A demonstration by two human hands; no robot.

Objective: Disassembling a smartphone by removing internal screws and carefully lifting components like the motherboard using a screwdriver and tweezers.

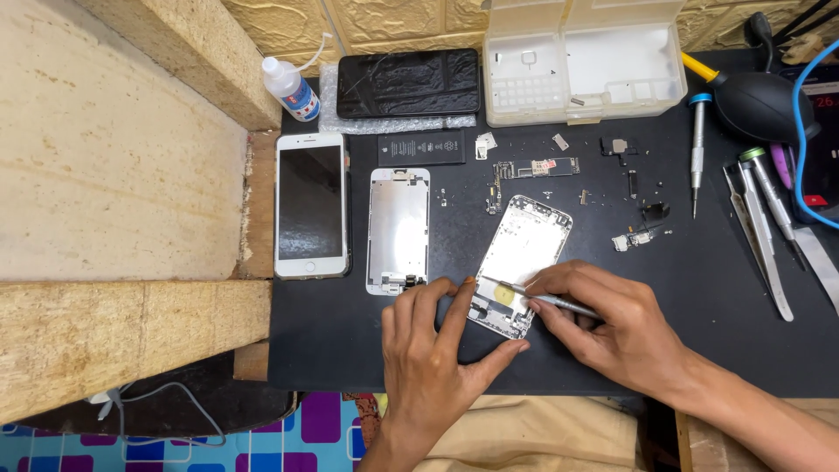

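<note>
Two hands working on an opened phone housing on a black desk.

The left hand (428, 350) is pinching the lower end of the silver phone housing (523, 262), its grip closed on the frame's edges; the right hand (603, 328) is holding thin tweezers (551, 300), tips lying inside the housing. The housing's long axis is tilting, top end pointing up and right. Left of the housing one display backplate (398, 229) and one white phone (311, 205) are lying upright; open desk (699, 306) is showing to its right, before two more tweezers (765, 240) near the edge.
</note>
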